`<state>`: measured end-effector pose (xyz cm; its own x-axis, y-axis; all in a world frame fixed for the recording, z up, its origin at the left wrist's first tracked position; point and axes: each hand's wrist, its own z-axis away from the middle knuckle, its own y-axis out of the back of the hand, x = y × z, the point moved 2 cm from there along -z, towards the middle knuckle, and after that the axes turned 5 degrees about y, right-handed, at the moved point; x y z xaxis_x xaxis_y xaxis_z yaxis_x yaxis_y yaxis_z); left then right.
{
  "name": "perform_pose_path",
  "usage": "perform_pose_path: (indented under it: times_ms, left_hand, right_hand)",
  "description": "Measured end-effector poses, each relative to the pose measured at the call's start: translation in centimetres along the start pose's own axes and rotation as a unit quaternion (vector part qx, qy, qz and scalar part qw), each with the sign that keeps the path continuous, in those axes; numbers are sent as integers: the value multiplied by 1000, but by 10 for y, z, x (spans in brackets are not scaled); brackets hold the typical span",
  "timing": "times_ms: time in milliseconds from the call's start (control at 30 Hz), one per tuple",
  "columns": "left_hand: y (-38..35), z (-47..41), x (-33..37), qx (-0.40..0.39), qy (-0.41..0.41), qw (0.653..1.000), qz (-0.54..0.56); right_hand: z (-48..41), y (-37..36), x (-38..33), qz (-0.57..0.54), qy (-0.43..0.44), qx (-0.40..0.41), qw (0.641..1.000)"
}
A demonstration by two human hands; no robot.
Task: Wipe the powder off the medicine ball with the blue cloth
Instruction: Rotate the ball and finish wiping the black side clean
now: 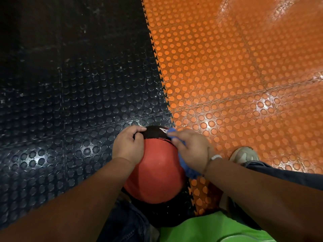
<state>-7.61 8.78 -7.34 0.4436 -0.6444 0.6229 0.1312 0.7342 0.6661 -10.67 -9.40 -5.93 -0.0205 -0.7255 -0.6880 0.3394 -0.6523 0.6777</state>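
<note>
One medicine ball [155, 172], red and black, sits nearest, between your knees. Your left hand [128, 145] curls over its top, gripping it. Your right hand [190, 149] presses one blue cloth [187, 169] to its right side, fingers spread. Powder is hard to see, perhaps faint specks. If the left grip eases, hard wiping may roll the ball away across the studded floor [87, 102], black meeting orange.

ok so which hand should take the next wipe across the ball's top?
Right. The right hand presses the blue cloth against the medicine ball near its top; the left hand has no cloth and grips the ball's other side, steadying it.
</note>
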Motion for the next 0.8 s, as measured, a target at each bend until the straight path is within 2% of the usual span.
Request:
perform_pose_path:
  times_ms: [67, 133, 233, 333, 467, 533, 600, 700, 733, 800]
  left_hand:
    - [1, 1, -2, -7, -26, 1000, 13]
    - [2, 1, -2, -21, -45, 999, 9]
    - [2, 0, 2, -32, -76, 997, -5]
    - [1, -1, 5, -39, -102, 994, -14]
    - [0, -2, 1, -59, -156, 986, -21]
    - [-1, 1, 2, -70, -162, 984, -17]
    - [0, 2, 5, -56, -112, 992, -8]
    - [11, -6, -9, 12, 64, 998, -6]
    - [18, -9, -17, 11, 121, 992, -27]
    - [29, -10, -30, -66, 240, 968, -38]
  right_hand:
    - [-8, -3, -20, 62, 81, -53, 993]
    - [-8, -1, -22, 100, 94, -55, 989]
    - [-7, 4, -14, 70, 54, -7, 996]
    - [-23, 10, -24, 66, -22, -70, 995]
    - [-29, 6, -54, 117, 45, -115, 985]
    - [-30, 5, -47, 88, -9, -117, 989]
    - [-37, 8, -34, 48, -100, -142, 984]
    - [-47, 17, -9, -39, -189, -118, 974]
    - [-50, 20, -1, -85, -204, -120, 968]
    - [-53, 24, 18, -204, -259, -103, 938]
